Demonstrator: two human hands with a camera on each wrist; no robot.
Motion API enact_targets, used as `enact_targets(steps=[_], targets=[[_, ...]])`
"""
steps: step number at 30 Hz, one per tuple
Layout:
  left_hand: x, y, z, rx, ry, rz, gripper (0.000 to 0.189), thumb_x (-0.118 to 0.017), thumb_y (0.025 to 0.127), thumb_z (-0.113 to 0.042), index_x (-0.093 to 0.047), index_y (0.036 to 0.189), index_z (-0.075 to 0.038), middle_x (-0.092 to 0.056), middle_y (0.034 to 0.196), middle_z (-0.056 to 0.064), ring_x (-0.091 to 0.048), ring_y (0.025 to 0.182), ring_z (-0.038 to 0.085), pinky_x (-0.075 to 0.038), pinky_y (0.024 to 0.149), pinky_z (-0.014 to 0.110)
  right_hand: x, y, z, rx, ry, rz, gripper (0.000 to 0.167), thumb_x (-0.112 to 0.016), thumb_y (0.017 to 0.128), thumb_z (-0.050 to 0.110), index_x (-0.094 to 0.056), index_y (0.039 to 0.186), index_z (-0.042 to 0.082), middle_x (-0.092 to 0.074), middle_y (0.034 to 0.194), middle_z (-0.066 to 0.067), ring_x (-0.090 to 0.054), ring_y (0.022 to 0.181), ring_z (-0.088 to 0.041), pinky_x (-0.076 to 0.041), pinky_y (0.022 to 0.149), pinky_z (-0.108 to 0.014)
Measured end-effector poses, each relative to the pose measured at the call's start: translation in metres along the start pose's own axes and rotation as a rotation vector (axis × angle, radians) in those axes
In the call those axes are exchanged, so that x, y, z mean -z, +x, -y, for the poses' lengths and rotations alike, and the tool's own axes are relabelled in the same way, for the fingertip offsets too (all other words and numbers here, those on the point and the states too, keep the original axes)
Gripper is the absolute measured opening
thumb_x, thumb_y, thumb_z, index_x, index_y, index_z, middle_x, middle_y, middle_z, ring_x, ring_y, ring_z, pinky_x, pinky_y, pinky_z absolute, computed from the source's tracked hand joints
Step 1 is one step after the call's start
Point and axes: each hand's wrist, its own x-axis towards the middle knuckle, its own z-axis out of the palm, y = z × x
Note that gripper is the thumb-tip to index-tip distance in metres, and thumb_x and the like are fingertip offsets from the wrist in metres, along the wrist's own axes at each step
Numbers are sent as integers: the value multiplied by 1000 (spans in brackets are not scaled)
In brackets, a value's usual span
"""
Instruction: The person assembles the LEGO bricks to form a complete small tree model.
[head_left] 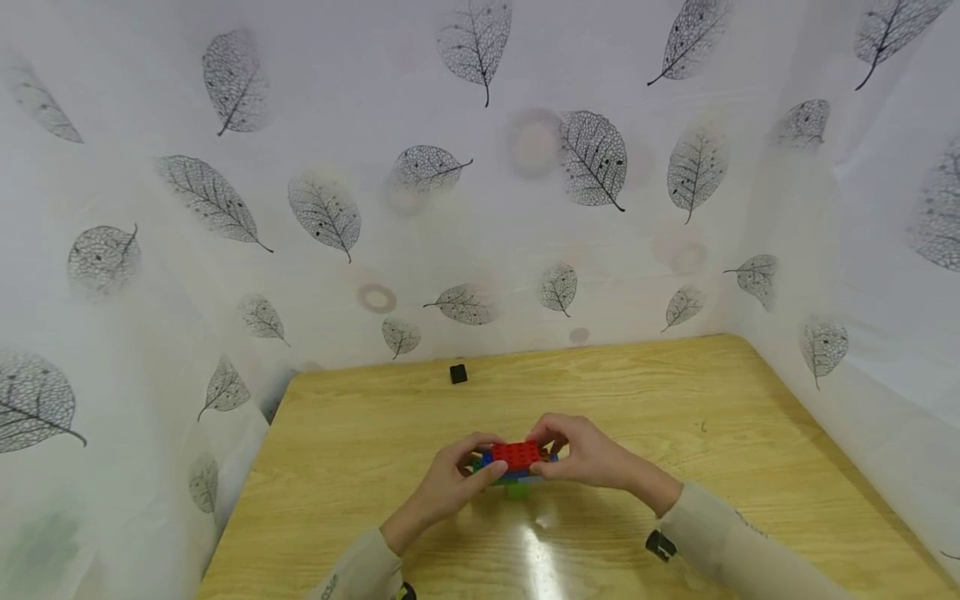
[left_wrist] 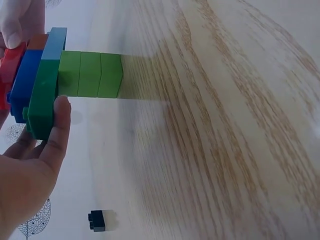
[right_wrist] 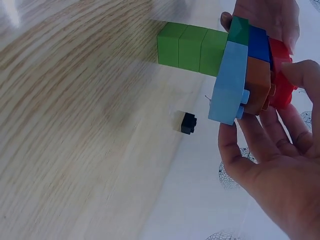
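Both hands hold a stack of toy building bricks over the middle of the table. A red brick point(head_left: 516, 455) forms its top. Below come a blue brick point(left_wrist: 27, 72) and a brown brick point(right_wrist: 257, 82), then a dark green brick point(left_wrist: 44, 100) and a light blue brick point(right_wrist: 229, 82). Several light green bricks point(left_wrist: 90, 75) make a narrow column underneath, standing on the tabletop. My left hand point(head_left: 447, 483) grips the left end, thumb at the red brick, a fingertip under the dark green one. From the right, my right hand point(head_left: 585, 454) grips the red brick and the light blue brick's end.
A small black brick point(head_left: 458, 373) lies near the back edge of the wooden table point(head_left: 360, 433). Behind and on both sides hangs a white leaf-patterned sheet point(head_left: 480, 225). Dark bands point(head_left: 661, 546) circle the wrists.
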Motion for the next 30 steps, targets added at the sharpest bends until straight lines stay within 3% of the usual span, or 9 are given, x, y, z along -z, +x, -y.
enact_targets(steps=[7,19,24,30], targets=[[0,1,1,-4,-14,9,25,-67,104,-22,-69,129,-16,-72,122,17,-69,85,15,-60,65,29,-3,-4,-3,13,-34,-21,22,-78,97,24,-68,116,19,-73,114,3,-69,100,-9,-57,91,-39],[3,4,0,-32,-5,32,20,-69,103,-21,-71,122,-15,-74,115,12,-65,75,11,-58,59,30,-4,-5,-7,72,-60,-58,20,-79,96,21,-70,115,20,-75,111,3,-68,99,-9,-53,83,-41],[3,4,1,-60,-7,24,21,-69,103,-18,-71,122,-12,-74,114,15,-66,77,12,-58,59,29,-6,-5,-11,72,-38,-65,20,-79,97,21,-71,115,19,-75,112,1,-67,98,-10,-54,83,-39],[3,4,2,-44,-26,17,22,-68,103,-18,-71,124,-11,-73,116,17,-67,81,11,-59,61,29,-11,-3,-13,42,21,-76,21,-80,96,21,-71,115,19,-74,112,0,-66,94,-11,-58,82,-35]])
